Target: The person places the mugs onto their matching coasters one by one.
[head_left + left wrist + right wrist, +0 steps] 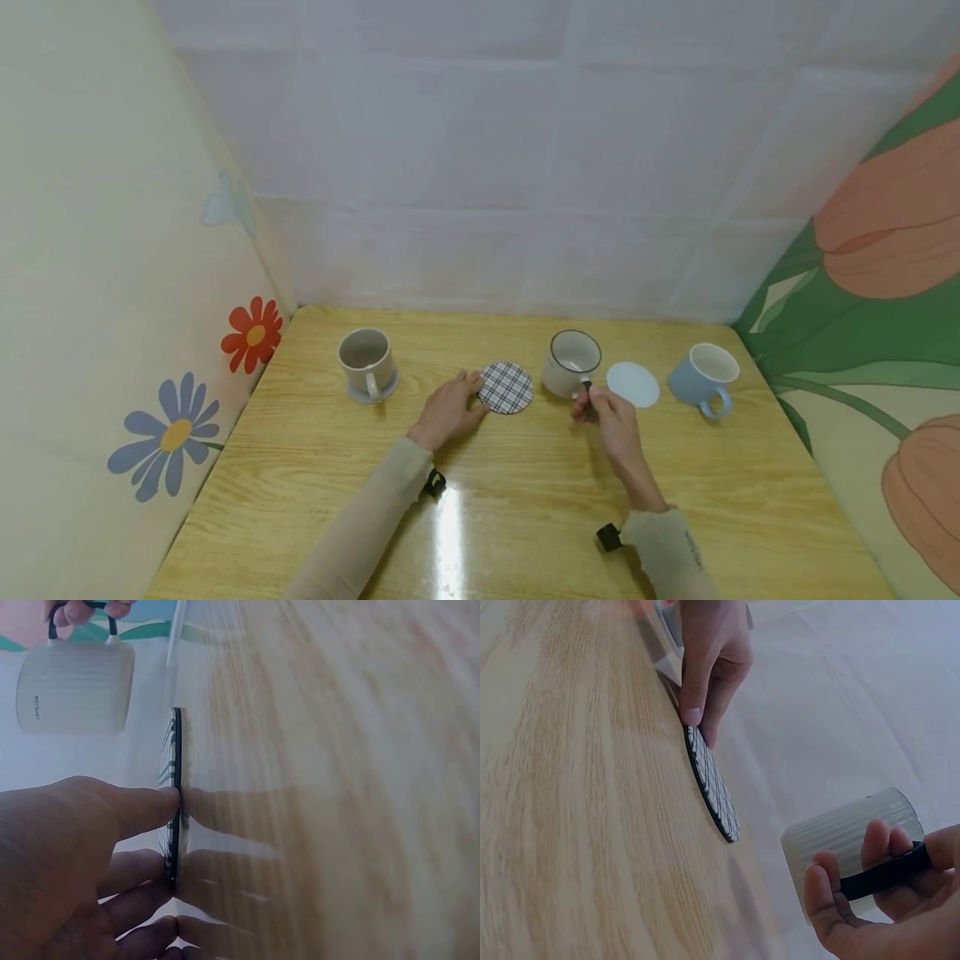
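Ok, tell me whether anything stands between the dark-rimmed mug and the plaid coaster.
Nothing visible stands between the dark-rimmed mug in the right hand and the plaid coaster; the left hand holds the coaster's left edge, away from the mug.

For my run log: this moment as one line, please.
left hand: grips plaid coaster | right hand: holds white mug by black handle | mug: off table

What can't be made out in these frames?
Lettering on the white mug, left wrist view: too small and blurred to read.
Right hand, left wrist view: top edge cuts off all but some fingers.
Middle of the grey coaster, head view: hidden under the leftmost mug.
Underside of the plaid coaster, head view: faces away from the camera.
Print on the right sleeve, head view: too small.
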The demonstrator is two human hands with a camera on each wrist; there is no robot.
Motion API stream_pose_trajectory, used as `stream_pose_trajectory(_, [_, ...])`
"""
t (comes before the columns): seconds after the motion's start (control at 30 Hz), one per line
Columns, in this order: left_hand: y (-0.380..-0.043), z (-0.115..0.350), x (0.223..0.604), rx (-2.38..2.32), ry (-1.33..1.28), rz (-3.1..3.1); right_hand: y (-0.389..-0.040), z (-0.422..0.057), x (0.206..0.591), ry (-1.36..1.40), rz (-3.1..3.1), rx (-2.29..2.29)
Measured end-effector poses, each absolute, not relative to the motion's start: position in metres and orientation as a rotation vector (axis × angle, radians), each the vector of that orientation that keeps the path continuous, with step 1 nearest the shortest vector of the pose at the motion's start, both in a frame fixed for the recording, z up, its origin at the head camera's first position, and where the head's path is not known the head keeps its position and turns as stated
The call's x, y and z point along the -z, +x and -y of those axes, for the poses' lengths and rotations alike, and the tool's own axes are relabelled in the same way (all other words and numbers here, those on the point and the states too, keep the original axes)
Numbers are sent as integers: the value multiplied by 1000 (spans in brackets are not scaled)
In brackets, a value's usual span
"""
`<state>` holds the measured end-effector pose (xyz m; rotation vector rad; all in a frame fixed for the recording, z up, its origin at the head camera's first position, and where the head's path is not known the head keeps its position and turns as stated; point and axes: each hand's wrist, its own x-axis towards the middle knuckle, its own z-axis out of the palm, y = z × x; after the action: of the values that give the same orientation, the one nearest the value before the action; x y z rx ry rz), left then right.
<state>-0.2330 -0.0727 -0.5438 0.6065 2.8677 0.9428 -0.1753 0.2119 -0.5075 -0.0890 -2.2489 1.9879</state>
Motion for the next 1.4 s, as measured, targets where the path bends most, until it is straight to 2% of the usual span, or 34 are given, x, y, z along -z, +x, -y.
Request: stream_pose_trajectory(1.4, [-232, 71, 542, -914, 571, -2871, -181, -198, 502, 31, 2264, -2003])
